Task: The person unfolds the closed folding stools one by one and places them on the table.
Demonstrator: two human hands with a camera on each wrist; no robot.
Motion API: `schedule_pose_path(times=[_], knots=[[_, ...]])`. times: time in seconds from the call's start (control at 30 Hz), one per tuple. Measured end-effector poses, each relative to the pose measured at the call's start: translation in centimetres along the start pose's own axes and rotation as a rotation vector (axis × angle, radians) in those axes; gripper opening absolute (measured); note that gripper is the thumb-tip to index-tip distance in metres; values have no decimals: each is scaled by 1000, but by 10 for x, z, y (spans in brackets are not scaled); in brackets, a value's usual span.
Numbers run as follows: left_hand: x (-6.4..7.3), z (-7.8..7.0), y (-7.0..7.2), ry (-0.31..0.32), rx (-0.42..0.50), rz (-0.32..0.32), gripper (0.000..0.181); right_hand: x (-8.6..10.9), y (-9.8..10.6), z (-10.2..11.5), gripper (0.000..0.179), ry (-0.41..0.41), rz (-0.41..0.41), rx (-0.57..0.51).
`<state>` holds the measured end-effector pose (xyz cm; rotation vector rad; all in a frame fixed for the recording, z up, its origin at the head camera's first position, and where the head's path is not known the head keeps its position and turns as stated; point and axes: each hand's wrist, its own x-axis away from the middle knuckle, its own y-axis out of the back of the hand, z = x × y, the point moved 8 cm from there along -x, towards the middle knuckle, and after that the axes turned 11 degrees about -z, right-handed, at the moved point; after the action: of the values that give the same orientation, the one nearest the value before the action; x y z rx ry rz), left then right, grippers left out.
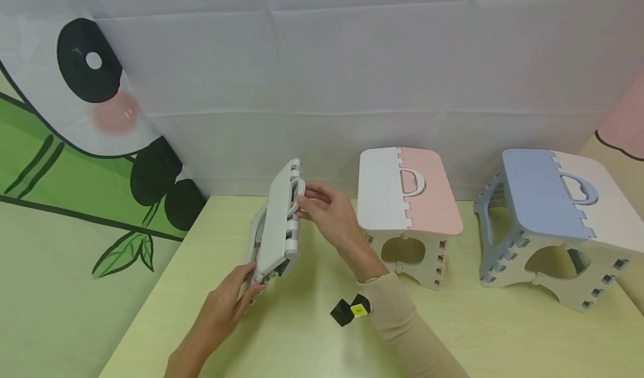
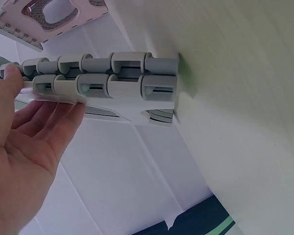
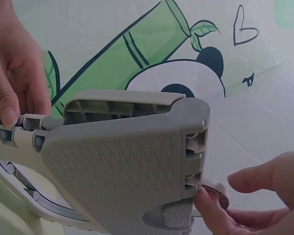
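A light grey folding stool [image 1: 280, 216] is partly folded, its seat tilted steeply, at the left part of the table. My left hand [image 1: 216, 311] grips its lower leg edge; in the left wrist view the thumb lies on the hinge knuckles [image 2: 93, 85] and the fingers are against the other side. My right hand [image 1: 332, 216] holds the carry handle [image 3: 218, 191] at the seat's fold, fingers through or behind it. The right wrist view shows the seat's textured panel [image 3: 122, 171] folding down and a leg frame [image 3: 19, 152] spread out below.
A white and pink stool [image 1: 382, 188] stands unfolded just right of my right hand. Farther right is a blue and white stool [image 1: 543, 193], also unfolded. A printed cloth backdrop [image 1: 322, 76] hangs behind the table [image 1: 312, 344]. Black blocks [image 1: 343, 312] with a yellow label show beside my right sleeve.
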<state>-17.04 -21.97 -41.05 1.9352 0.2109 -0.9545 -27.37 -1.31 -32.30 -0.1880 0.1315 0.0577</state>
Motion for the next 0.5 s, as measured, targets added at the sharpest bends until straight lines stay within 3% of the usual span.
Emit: schedule_pose_path(times=[0.17,0.5], knots=[[-1,-2,-2,16,30,3,49,2,-2,7,44,26,12,30],[-1,-12,-2,-35,62,-44,45,0,-3,14,40,71,-42,65]])
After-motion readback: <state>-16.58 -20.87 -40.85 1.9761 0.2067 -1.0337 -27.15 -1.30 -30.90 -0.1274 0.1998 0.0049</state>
